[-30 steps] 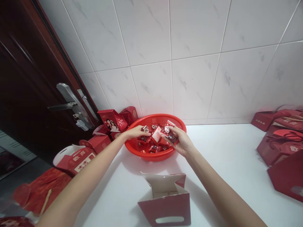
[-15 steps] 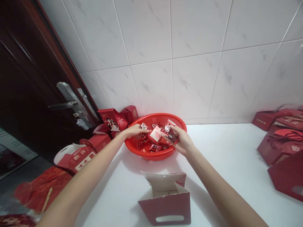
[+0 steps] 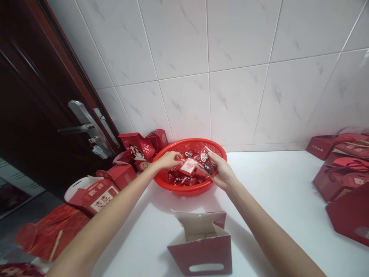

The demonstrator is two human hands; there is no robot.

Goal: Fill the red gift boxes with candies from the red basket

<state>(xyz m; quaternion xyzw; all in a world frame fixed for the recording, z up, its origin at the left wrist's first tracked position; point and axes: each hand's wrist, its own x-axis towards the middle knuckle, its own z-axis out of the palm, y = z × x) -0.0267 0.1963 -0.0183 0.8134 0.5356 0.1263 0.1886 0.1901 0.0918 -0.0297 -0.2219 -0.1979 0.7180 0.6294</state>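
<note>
Right hand (image 3: pixel 223 173): is pinching a few packets (image 3: pixel 204 158) between thumb and fingers, over the basket's right side.
Left hand (image 3: pixel 169 160): is curling above the basket's left side, thumb and fingertips close together; whether they are pinching anything, the view is not telling.
Pale packet (image 3: pixel 188 166): is lying between the two hands.
Basket (image 3: pixel 184 191): is standing near the counter's (image 3: pixel 276 192) far edge, with loose packets heaping inside.
Box (image 3: pixel 203 252): is standing open-topped toward the counter's near edge, no packets showing in the visible part of its inside.
Left boxes (image 3: pixel 121 175): are crowding the counter's left edge.
Right boxes (image 3: pixel 350 219): are gathering toward the right edge; their contents are staying hidden.
Progress: is looking early for the open box, with packets in hand but its top flaps not yet closing.
</note>
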